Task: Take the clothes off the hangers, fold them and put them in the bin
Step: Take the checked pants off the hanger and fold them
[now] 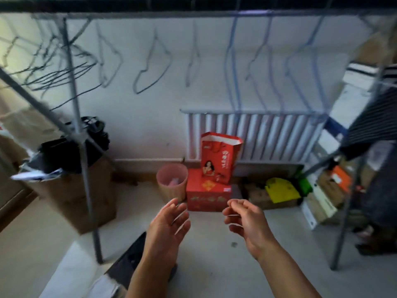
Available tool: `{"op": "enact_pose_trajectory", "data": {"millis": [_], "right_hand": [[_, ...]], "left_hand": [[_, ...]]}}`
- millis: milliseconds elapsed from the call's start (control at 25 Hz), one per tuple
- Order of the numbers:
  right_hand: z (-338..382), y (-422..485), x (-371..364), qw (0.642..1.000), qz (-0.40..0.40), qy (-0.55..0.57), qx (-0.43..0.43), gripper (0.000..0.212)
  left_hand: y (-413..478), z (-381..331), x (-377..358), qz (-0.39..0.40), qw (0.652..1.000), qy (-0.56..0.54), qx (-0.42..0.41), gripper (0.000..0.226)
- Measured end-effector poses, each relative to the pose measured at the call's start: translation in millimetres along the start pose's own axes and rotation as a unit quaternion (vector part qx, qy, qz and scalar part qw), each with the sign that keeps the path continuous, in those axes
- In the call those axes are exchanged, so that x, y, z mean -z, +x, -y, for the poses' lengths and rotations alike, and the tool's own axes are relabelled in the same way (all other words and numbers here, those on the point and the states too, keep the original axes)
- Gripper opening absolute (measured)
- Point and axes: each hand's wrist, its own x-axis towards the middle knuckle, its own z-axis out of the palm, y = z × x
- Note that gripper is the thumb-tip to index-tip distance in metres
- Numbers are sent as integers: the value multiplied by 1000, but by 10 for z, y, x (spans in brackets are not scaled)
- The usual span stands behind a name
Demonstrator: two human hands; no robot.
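Several bare wire hangers [151, 65] dangle from the metal rail [193, 12] of the clothes rack across the top. A dark striped garment [371, 123] hangs at the far right edge. My left hand [169, 224] is held out low in the middle, fingers straight and spread, holding nothing. My right hand [245, 218] is beside it, fingers loosely curled, also with nothing in it. Both hands are far below the hangers. A dark folded cloth [129, 261] lies on a white surface at the bottom left.
A pink waste basket [171, 181], a red box [207, 195] with a red gift bag [219, 160] on it, and a radiator [257, 134] stand at the wall. Cardboard boxes [90, 196] sit left; the rack's legs [86, 168] and cluttered shelves [328, 190] flank the grey floor.
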Motion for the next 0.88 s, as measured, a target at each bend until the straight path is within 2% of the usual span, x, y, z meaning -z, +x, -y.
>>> {"op": "enact_pose_trajectory", "data": {"millis": [240,400,600,800,880], "right_hand": [[627,179,1478,991,-96,30,85,14],[1289,331,2792,978,-149,30,143,13],[2154,446,3956,958,-193,-4,212,17],[2815,667,4574,936,-214,-62,274,19],[3045,756,4735,915,-238,-97,310,20]], "left_hand": [[-51,742,-1411,95,995,14,22,14],[-184,1374,-2702,149,987,36,50,15],[-442,1862,-3916,190,979,51,59,14],[-605,2062,-4941,253,963,83,40,16],[-690,2050,-5313,277,955,103,21,18]]}}
